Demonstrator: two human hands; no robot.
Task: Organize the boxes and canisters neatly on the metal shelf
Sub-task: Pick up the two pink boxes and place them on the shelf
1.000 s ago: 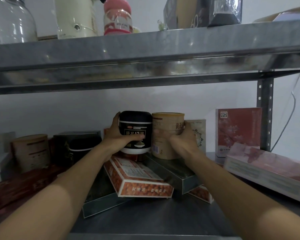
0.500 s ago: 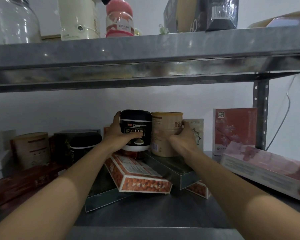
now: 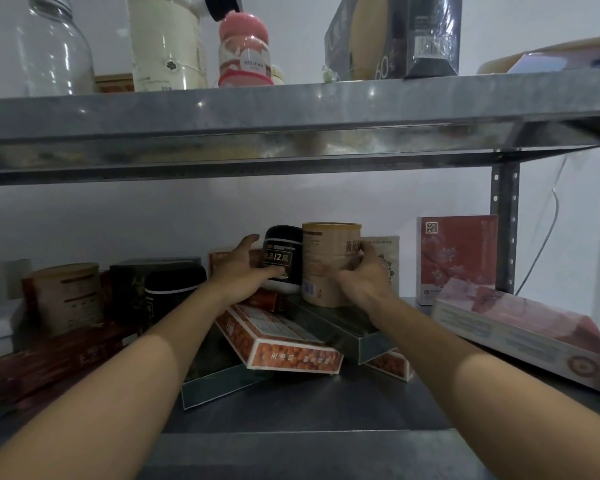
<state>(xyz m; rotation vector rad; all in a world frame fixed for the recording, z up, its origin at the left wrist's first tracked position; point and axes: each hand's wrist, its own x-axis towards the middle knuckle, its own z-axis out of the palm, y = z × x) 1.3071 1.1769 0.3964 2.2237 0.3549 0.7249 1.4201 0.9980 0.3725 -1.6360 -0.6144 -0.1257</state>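
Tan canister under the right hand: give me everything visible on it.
The tan canister is a cylinder that looks like kraft paperboard, with a lighter rim, dark printed text and a barcode low on its side. It stands upright at mid-shelf on a dark flat box, directly beside the black jar. The right hand wraps its right side, fingers on the front.

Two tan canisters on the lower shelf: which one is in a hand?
The tan canister at centre, gripped by the right hand beside the black jar. The other tan canister stands untouched at far left.
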